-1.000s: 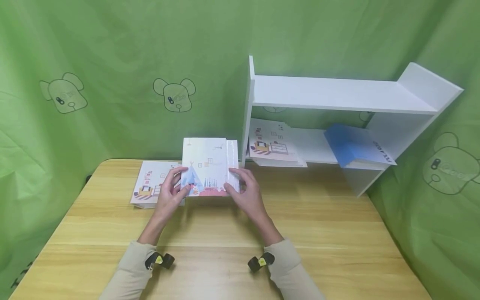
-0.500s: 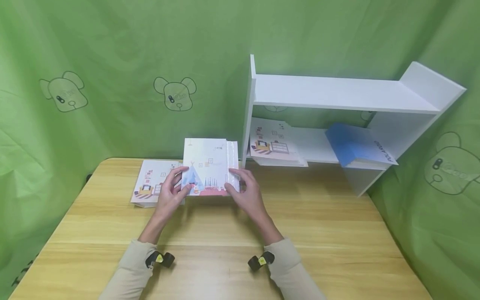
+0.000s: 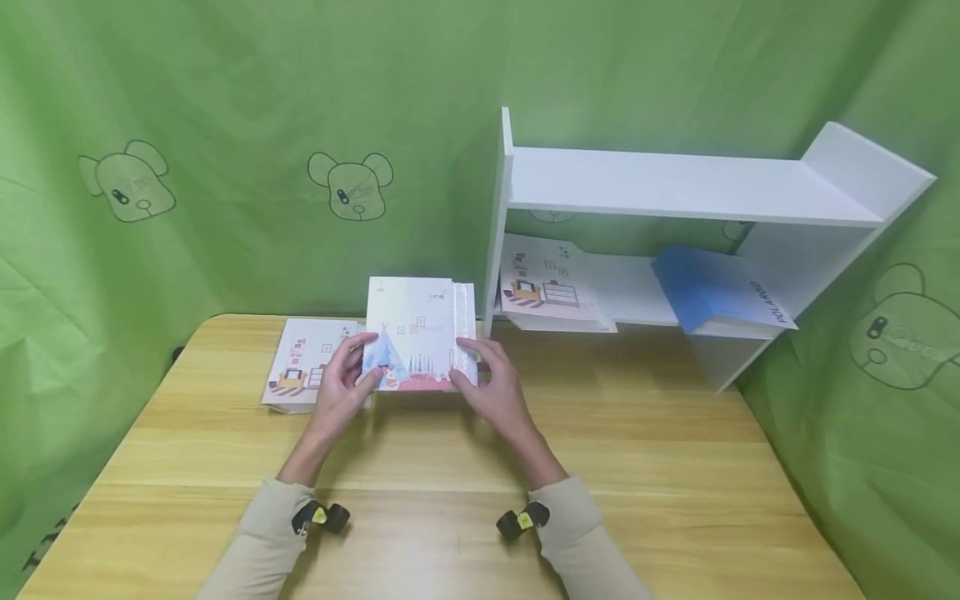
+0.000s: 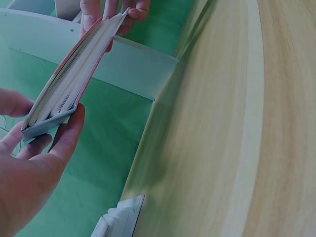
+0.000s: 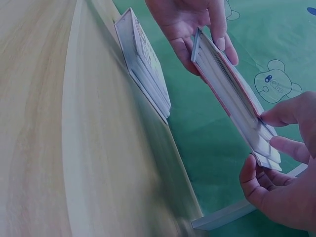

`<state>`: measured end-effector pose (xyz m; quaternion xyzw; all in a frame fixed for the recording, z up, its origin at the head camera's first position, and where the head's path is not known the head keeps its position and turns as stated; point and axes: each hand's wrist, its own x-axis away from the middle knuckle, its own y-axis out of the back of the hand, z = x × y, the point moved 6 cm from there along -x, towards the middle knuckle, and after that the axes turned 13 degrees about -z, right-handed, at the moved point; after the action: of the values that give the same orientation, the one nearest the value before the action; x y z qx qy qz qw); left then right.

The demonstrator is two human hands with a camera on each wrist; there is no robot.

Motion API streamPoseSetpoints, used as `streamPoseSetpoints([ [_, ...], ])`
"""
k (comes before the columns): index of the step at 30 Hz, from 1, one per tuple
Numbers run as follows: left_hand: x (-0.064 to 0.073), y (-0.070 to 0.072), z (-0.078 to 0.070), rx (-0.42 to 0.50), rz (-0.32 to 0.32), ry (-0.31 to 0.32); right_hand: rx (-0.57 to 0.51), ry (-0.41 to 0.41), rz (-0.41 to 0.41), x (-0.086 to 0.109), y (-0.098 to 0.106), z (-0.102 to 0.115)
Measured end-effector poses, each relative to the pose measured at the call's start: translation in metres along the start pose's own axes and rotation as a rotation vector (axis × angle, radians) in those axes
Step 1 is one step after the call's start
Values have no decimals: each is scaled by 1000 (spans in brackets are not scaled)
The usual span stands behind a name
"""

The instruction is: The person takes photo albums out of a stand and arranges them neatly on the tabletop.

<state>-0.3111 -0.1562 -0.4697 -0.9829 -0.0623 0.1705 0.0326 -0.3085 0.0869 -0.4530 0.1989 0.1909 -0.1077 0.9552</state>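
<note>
Both hands hold a white photo album point(image 3: 412, 304) above the table, its cover printed with a blue tent and small trees. At its left edge my left hand point(image 3: 337, 392) grips it, thumb on the cover and fingers behind. The right hand point(image 3: 501, 387) pinches the opposite side, where a strip of inner pages point(image 3: 466, 312) sticks out past the cover. Seen edge-on in the left wrist view, the album point(image 4: 74, 69) has several leaves between reddish-edged covers. Behind my left hand, a similar white album point(image 3: 292, 358) with a yellow armchair picture lies on the table, partly hidden.
A white two-level shelf point(image 3: 652, 187) stands at the back right. Its lower level bears white albums point(image 3: 543, 279) at the left and a blue-and-white POLAROID album point(image 3: 720, 292) at the right, both jutting past the front edge. A green curtain point(image 3: 225, 100) hangs behind the wooden table point(image 3: 420, 467).
The hands and the held album stay almost still. Only the head view has shifted slightly.
</note>
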Motion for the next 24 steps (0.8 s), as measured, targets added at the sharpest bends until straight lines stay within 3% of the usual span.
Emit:
streamPoseSetpoints([
  [24, -1, 3, 13, -72, -8, 48, 28, -21, 18, 2, -6, -9],
])
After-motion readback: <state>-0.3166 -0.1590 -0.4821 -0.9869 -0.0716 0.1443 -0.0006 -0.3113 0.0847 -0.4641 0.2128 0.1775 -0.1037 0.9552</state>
